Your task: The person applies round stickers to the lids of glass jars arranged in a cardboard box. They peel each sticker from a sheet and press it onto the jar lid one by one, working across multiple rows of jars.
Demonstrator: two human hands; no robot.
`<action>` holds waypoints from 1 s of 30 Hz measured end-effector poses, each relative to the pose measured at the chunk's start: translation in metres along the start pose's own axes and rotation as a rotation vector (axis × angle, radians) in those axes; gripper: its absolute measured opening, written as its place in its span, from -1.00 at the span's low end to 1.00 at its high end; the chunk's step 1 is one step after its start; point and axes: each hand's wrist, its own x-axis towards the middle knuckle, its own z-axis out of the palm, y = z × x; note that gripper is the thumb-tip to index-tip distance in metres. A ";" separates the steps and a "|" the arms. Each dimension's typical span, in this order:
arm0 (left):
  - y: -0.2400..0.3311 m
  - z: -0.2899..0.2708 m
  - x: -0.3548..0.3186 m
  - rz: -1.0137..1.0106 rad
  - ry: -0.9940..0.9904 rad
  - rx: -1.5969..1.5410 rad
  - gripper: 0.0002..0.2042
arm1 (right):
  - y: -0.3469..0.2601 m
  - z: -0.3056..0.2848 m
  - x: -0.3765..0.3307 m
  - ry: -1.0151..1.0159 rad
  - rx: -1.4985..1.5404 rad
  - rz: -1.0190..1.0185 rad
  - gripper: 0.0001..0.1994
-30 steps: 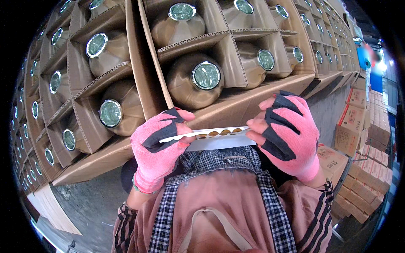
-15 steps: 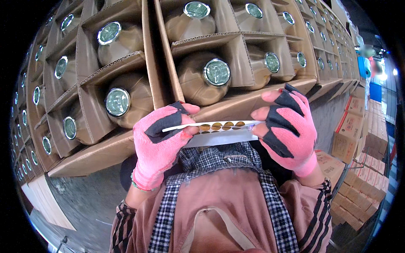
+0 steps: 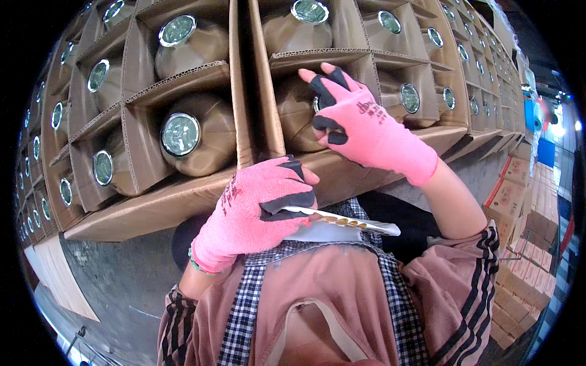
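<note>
- Head view: your left hand (image 3: 256, 210), in a pink glove with dark fingertips, is closed on the left end of a thin white strip (image 3: 342, 221) that carries a row of small round yellow-brown stickers
- The strip lies nearly level just in front of your chest, its right end sticking out free to the right, and a pale sheet (image 3: 323, 233) sits just under it
- Your right hand (image 3: 360, 122), gloved the same way, grips nothing; its fingers are spread and its tips rest at the cap of a brown bottle (image 3: 296, 113) in the near compartment of the right-hand cardboard box (image 3: 342, 177)
- That cap is mostly covered by your fingers, so you cannot tell whether a sticker sits under them
- To the left, another brown bottle (image 3: 195, 131) with a round silver-green cap lies in its own cardboard compartment, apart from both hands
- More bottles of the same kind fill the boxes (image 3: 110, 79) stretching far left and far right
- Stacked cartons (image 3: 519, 189) stand at the right, beyond your right forearm
- Your pinkish apron over a checked shirt fills the near edge
</note>
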 end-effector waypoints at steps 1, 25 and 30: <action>0.000 0.000 0.000 -0.004 0.011 -0.001 -0.84 | 0.000 0.003 0.004 -0.010 -0.044 -0.031 -0.92; 0.005 0.004 0.005 0.012 0.279 -0.043 -0.90 | -0.061 -0.057 -0.059 0.118 -0.024 0.125 -0.70; 0.006 0.004 0.005 0.039 0.278 -0.043 -0.91 | -0.059 -0.049 -0.063 0.202 -0.017 0.159 -0.75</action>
